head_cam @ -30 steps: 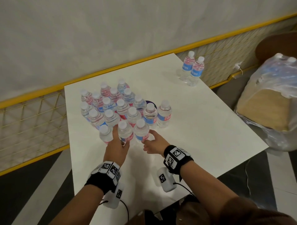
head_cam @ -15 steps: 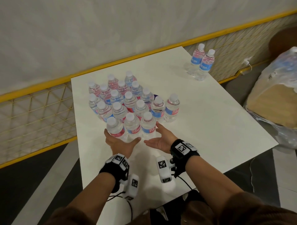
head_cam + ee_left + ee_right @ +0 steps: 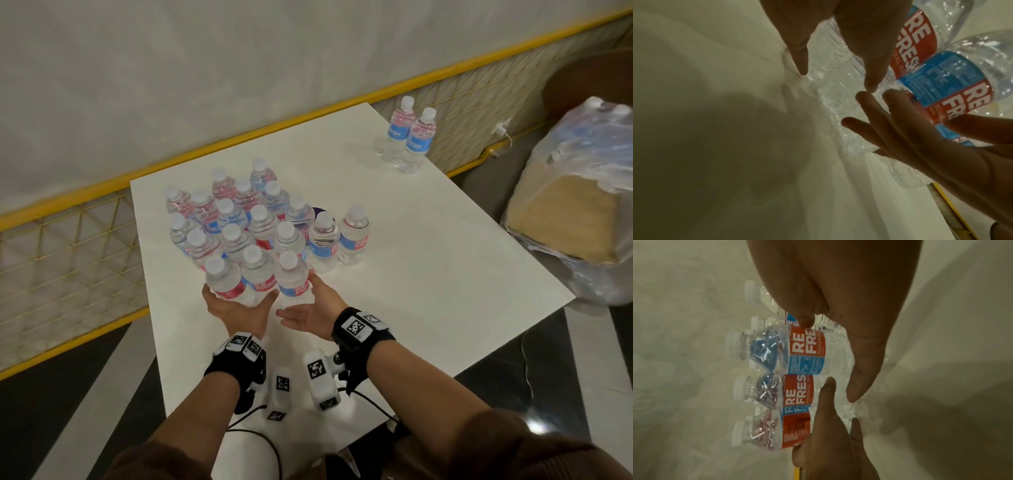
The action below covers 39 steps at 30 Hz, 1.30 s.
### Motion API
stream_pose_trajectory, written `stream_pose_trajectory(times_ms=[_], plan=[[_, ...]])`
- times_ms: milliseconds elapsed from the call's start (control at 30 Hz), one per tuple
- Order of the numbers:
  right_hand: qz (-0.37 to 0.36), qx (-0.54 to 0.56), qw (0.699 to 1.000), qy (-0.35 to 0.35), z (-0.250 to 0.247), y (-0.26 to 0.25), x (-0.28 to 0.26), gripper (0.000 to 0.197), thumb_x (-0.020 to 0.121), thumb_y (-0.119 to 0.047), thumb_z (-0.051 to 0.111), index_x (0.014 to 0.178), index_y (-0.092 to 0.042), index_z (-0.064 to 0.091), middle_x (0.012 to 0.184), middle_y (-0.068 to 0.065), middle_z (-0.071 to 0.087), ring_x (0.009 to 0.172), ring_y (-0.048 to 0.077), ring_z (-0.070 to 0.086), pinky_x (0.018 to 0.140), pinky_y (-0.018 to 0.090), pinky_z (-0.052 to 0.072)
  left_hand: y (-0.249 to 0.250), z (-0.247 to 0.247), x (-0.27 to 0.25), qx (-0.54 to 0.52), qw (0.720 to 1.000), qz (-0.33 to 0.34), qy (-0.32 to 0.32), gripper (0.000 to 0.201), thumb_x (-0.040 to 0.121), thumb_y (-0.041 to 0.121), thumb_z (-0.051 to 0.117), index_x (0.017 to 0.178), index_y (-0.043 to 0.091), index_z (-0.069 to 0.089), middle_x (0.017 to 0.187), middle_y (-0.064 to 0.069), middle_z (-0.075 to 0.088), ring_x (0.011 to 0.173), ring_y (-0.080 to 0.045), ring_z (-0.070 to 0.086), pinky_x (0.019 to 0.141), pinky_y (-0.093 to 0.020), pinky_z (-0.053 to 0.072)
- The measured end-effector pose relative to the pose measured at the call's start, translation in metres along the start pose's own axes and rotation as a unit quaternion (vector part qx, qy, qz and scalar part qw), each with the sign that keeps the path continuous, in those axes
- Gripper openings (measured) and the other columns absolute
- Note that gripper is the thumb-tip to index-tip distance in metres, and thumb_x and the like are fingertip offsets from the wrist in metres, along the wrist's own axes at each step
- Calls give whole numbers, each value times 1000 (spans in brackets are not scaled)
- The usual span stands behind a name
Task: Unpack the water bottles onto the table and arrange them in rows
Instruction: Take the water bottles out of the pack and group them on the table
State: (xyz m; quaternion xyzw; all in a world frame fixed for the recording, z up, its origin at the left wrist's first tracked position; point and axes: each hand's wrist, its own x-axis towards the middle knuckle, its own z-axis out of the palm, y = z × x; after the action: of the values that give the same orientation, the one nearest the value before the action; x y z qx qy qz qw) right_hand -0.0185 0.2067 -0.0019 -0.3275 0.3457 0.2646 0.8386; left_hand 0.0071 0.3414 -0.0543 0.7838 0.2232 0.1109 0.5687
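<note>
Several small water bottles [image 3: 253, 233] with red and blue labels stand bunched in rows on the white table [image 3: 428, 281]. Three of them form the front row [image 3: 258, 274]. My left hand [image 3: 236, 305] is open with its fingers and thumb spread around the base of the front-left bottle [image 3: 222, 281]. My right hand [image 3: 308, 303] is open too, palm facing left, fingertips against the front-right bottle [image 3: 293, 277]. In the left wrist view, straight fingers [image 3: 873, 76] reach toward the labelled bottles [image 3: 941, 87]. The right wrist view shows the front row [image 3: 805, 350] between both hands.
Two more bottles [image 3: 409, 137] stand apart at the table's far right corner. A plastic-wrapped pack on a cardboard box [image 3: 582, 198] sits off the table to the right. A yellow mesh railing [image 3: 68, 246] runs behind and to the left of the table.
A second ago my left hand was on a front bottle and my right fingers were curled beside another. Both hands have since opened and spread around the front row.
</note>
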Motion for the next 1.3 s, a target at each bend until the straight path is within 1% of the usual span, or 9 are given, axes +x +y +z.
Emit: stream_pose_trajectory(times_ms=[167, 333, 467, 567, 667, 733, 967, 1133, 1300], plan=[[7, 9, 1000, -5, 7, 4, 9, 66, 92, -59, 40, 145, -25, 21, 144, 28, 33, 123, 39, 51, 99, 47, 43, -5, 1, 9, -3, 998, 70, -4, 115, 42, 37, 85, 137, 4, 30, 133, -4, 45, 120, -12, 46, 102, -31, 36], [16, 10, 1000, -10, 14, 4, 13, 68, 92, -58, 40, 147, -24, 19, 145, 28, 31, 125, 40, 49, 98, 47, 43, -11, 2, 16, 44, 999, 10, -1, 124, 54, 15, 90, 147, 3, 9, 148, -18, 27, 139, -29, 26, 114, -47, 26], [22, -10, 1000, -19, 5, -2, 11, 72, 93, -56, 40, 149, -23, 11, 147, 29, 28, 127, 41, 45, 103, 51, 39, 5, 7, 4, 94, 992, -90, 5, 118, 64, 14, 85, 149, 7, 4, 151, -18, 18, 139, -30, 22, 113, -43, 27], [5, -63, 998, 1, -19, -15, 6, 70, 94, -52, 42, 150, -21, 11, 142, 28, 37, 123, 40, 49, 101, 51, 42, 4, 18, -7, 116, 963, -243, -5, 88, 70, 14, 80, 139, 6, 27, 143, -19, 33, 125, -33, 43, 102, -43, 38], [-41, -143, 988, 41, -57, -42, -7, 60, 95, -47, 45, 144, -17, 29, 130, 20, 53, 109, 33, 59, 91, 44, 49, 4, 37, -25, 66, 918, -347, -179, 13, 79, 12, 64, 84, 9, 52, 96, -13, 59, 74, -23, 59, 66, -30, 53], [-69, -168, 981, 71, -87, -67, -23, 48, 95, -43, 48, 133, -15, 44, 118, 14, 60, 97, 27, 62, 81, 37, 51, 18, 58, -51, 47, 891, -364, -269, 20, 87, 4, 52, 69, 11, 48, 69, -5, 50, 49, -13, 49, 44, -17, 42], [-178, -123, 954, 208, -200, -156, -85, 23, 93, -30, 53, 110, -14, 57, 99, 7, 65, 95, 25, 61, 79, 34, 50, 115, 165, -124, 110, 857, -63, -499, 17, 88, 3, 56, 78, 17, 53, 74, -1, 56, 60, -15, 54, 52, -21, 39], [-225, -70, 935, 265, -285, -214, -129, 17, 94, -27, 52, 106, -17, 57, 96, 6, 65, 92, 23, 62, 81, 34, 49, 181, 274, -170, 186, 793, 237, -530, 9, 87, 15, 58, 93, 20, 63, 108, 0, 57, 99, -15, 56, 87, -21, 40], [-245, -57, 923, 290, -350, -257, -153, 16, 95, -23, 51, 107, -15, 58, 97, 6, 66, 78, 18, 61, 66, 28, 48, 232, 377, -225, 242, 697, 440, -511, 25, 88, 20, 56, 108, 29, 67, 156, -4, 11, 144, -24, 4, 113, -36, 19]])
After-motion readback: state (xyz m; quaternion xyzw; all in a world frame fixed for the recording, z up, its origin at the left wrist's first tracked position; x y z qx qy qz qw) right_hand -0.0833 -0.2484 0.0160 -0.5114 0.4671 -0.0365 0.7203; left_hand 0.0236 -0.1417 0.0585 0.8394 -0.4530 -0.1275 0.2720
